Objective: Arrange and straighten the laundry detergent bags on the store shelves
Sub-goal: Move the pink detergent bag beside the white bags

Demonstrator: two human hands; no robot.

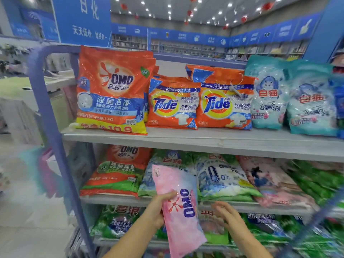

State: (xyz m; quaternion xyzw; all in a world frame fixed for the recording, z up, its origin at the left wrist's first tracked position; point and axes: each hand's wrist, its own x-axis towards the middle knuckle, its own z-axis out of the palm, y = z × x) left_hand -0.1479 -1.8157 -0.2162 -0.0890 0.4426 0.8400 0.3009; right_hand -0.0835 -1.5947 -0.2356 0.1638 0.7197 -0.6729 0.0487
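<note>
My left hand [158, 209] grips a pink OMO detergent bag [176, 207] by its left edge, holding it upright in front of the middle shelf [115, 199]. Just right of the bag, my right hand [227, 215] hovers with fingers apart and holds nothing. On the top shelf [204, 140] stand a large orange OMO bag [111, 90], two orange Tide bags [173, 105] [225, 101] and two light blue cat-brand bags [268, 94] [312, 103]. The middle shelf holds an orange-green OMO bag [117, 172], a blue-white bag [221, 177] and a pink bag [275, 181], all leaning back.
The blue metal shelf frame [48, 116] runs down the left side. Green bags [115, 222] fill the lower shelf and the right end [320, 181]. The aisle floor [22, 220] lies to the left. Blue store signs and further shelving stand behind.
</note>
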